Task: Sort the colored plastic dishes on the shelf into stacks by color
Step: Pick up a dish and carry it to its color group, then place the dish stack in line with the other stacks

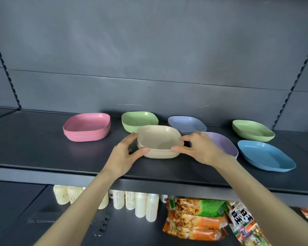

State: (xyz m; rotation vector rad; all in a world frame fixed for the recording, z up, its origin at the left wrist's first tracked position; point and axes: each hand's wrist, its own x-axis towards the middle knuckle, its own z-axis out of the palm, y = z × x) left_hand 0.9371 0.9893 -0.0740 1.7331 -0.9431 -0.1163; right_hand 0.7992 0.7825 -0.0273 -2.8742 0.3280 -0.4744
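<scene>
A stack of beige dishes (pixel 158 142) stands mid-shelf, its top dish slightly askew. My left hand (pixel 125 153) holds the stack's left side, thumb at the front rim and fingers on the far rim. My right hand (pixel 201 149) pinches its right side the same way. A pink stack (pixel 87 126) sits at the left. Behind the beige stack is a green stack (pixel 135 119), partly hidden. A lavender-blue stack (pixel 187 124) is behind my right hand, and a purple dish (pixel 224 143) lies partly under it. A single green dish (pixel 252 130) and a blue dish (pixel 265 155) lie at the right.
The dark shelf (pixel 43 150) has a grey back panel and a front lip. On the shelf below stand several pale bottles (pixel 140 205) and orange-green snack packets (pixel 196 219). Slotted uprights run up both sides.
</scene>
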